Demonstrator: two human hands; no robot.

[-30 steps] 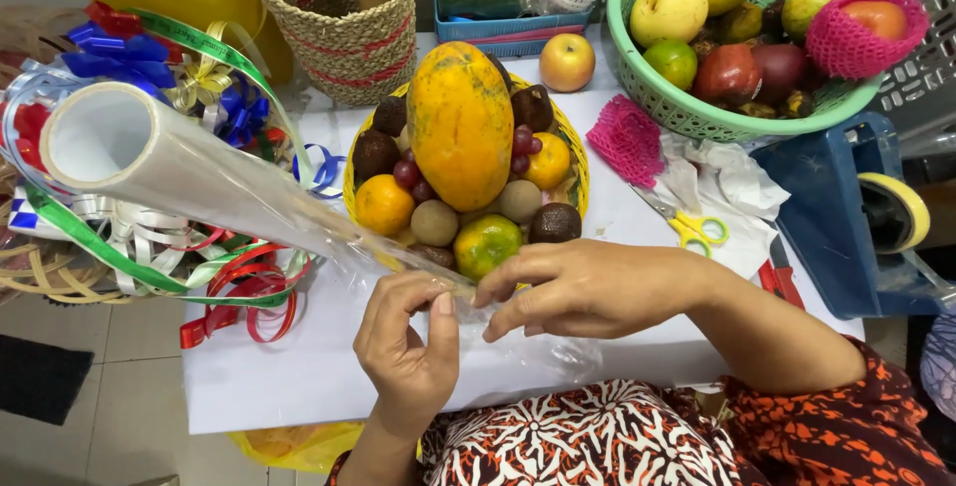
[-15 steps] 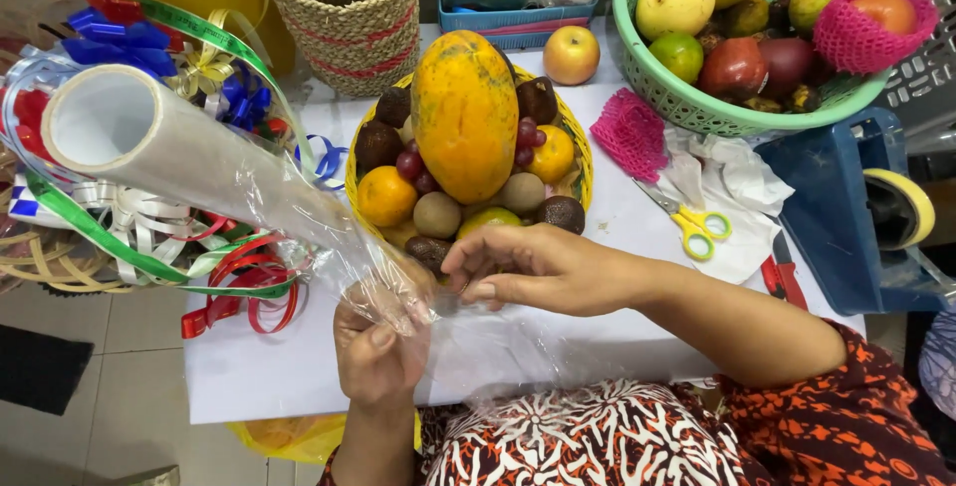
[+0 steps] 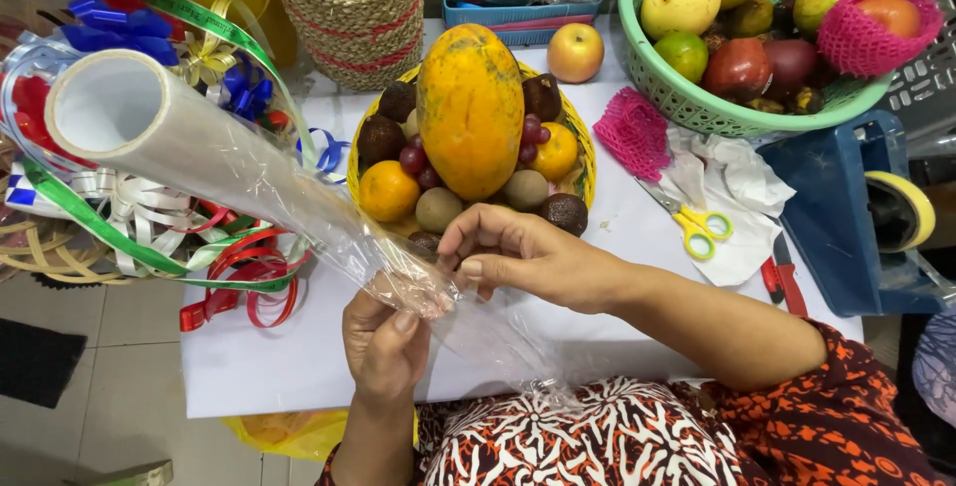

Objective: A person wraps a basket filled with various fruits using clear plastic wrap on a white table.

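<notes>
Clear wrap roll, glossy and crinkled, gripped by left hand.

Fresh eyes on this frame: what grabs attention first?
The big orange papaya on the fruit-filled yellow basket, centre. Then the clear wrap roll slanting in from the left, its lower end gripped by the left hand while the right hand pinches the film. A ribbon pile lies left.

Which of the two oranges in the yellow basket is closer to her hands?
The left orange, at the basket's front edge beside the plastic film; the other orange sits further back, right of the papaya.
</notes>
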